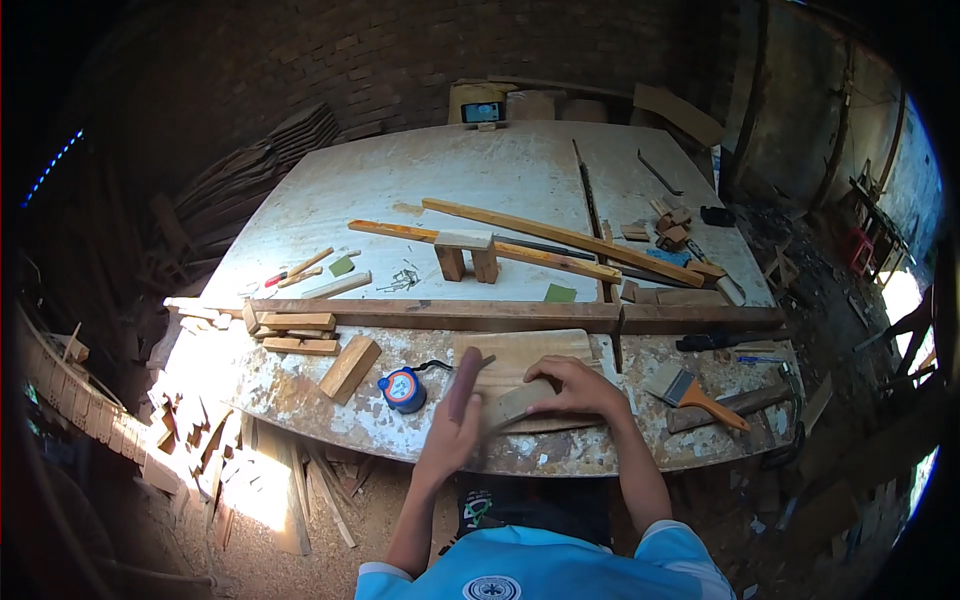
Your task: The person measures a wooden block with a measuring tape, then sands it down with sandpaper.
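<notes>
My left hand (452, 435) is closed around a reddish-brown strip (464, 384) that looks like folded sandpaper, its end pointing away from me. Fingers curled, my right hand (578, 388) grips a small wooden block (516, 402) by its right end. The block's left end lies close beside my left hand, which is slightly blurred. Under both hands is a flat light wooden board (540, 345) on the worktable. A blue tape measure (402, 389) sits left of my left hand. To the right of my right hand lies a wide paintbrush (697, 396) with an orange handle.
A long wooden beam (450, 314) crosses the worktable (400, 180) beyond my hands. Behind it stand a small wooden bench-shaped piece (465, 243) and two long sticks (560, 235). Wood blocks (300, 333) are stacked at left; scrap wood (215, 450) litters the floor.
</notes>
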The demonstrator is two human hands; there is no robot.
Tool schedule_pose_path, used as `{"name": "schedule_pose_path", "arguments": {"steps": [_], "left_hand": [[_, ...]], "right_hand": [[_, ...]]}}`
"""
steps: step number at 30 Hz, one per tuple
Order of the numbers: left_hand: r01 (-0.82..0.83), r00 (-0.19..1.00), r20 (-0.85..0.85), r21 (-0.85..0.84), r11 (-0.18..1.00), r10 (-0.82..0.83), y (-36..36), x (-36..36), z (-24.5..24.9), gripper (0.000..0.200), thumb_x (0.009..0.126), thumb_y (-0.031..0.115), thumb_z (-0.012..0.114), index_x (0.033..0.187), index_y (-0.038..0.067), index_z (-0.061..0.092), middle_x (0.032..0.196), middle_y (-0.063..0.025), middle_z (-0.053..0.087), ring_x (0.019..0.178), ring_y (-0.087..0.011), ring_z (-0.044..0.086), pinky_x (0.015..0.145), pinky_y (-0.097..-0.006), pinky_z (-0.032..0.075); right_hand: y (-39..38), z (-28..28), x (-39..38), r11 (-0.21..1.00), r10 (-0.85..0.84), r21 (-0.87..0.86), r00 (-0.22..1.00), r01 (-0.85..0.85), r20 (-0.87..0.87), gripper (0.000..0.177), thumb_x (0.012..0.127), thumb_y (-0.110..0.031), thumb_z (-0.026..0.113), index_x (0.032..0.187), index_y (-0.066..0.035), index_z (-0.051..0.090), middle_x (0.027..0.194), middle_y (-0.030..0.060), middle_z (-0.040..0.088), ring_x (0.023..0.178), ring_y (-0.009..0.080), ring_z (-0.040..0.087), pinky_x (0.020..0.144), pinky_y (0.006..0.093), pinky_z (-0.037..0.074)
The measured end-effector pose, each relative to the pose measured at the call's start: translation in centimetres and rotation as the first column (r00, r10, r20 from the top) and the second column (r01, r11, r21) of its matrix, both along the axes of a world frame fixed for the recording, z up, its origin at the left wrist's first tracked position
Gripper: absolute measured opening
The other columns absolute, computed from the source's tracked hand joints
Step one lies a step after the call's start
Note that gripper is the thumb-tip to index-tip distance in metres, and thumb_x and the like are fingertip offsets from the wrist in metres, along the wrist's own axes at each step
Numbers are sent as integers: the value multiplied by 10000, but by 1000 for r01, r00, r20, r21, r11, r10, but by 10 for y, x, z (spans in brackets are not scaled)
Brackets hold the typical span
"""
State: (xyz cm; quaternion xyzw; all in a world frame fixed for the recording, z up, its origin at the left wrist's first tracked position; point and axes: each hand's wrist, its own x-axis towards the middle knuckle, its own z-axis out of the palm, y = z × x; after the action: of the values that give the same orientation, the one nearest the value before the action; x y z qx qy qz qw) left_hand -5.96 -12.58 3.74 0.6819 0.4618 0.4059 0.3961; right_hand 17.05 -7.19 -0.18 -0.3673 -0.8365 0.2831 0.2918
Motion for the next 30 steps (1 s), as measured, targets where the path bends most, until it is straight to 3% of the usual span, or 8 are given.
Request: {"name": "schedule_pose_path", "arguments": {"steps": [3,8,11,15,16,20,25,30], "left_hand": [[161,980,-135,103,981,-147,-2,11,-17,666,761,1,379,1404,44,214,1399,-207,312,1281,-316,335,1058,-352,243],[323,896,299,68,944,-328,24,32,-39,752,659,-1,402,1391,24,234,1349,-162,377,1236,-252,382,1019,-318,292],[382,886,413,-393,836,-210,39,29,-80,730,641,0,409,1360,7,283,1242,-106,442,1117,-176,442,936,-272,350],[342,762,611,-99,935,-214,23,43,-61,655,661,112,470,1281,-42,326,1135,-67,470,1054,-160,468,899,-272,366],[353,733,658,-152,923,-172,16,49,-48,770,718,222,478,1386,-45,203,1344,-124,358,1269,-217,317,1058,-300,194],[334,746,585,86,939,-319,30,82,-35,658,856,266,357,1410,-25,156,1418,-136,286,1306,-221,276,1071,-303,177],[390,749,612,-99,915,-253,43,92,-44,538,906,194,211,1398,-22,223,1409,-136,318,1315,-230,277,1075,-308,174],[179,765,569,261,948,-301,26,82,-11,513,893,173,209,1330,-57,346,1291,-159,454,1126,-183,459,964,-303,334]], "right_hand": [[-17,20,-16,956,-291,-96,941,278,-172,555,611,-298,816,1024,-46,546,918,112,602,881,237,596,722,327,479],[-14,18,-51,799,-226,439,881,411,-415,504,633,-322,797,931,-27,518,803,103,525,743,245,527,657,337,443],[-4,9,-71,821,-246,389,873,419,-422,474,706,-411,713,894,-23,516,812,116,505,798,277,502,729,375,412],[5,11,-61,834,-261,254,756,489,-600,254,811,-239,570,859,-1,496,823,117,481,779,241,495,714,338,405],[0,14,-63,860,-301,119,682,496,-667,169,795,-167,510,847,-7,483,796,92,467,763,189,478,691,302,391],[6,3,-50,806,-365,26,530,592,-765,141,750,-111,500,831,-7,453,797,69,448,733,151,432,671,280,375],[-1,8,-51,796,-300,118,557,593,-775,132,738,-117,472,801,-9,432,781,89,424,719,178,418,664,294,369],[-3,5,-60,745,-251,277,639,607,-727,152,730,-134,473,784,-3,418,773,115,400,711,220,412,647,323,360]]}}
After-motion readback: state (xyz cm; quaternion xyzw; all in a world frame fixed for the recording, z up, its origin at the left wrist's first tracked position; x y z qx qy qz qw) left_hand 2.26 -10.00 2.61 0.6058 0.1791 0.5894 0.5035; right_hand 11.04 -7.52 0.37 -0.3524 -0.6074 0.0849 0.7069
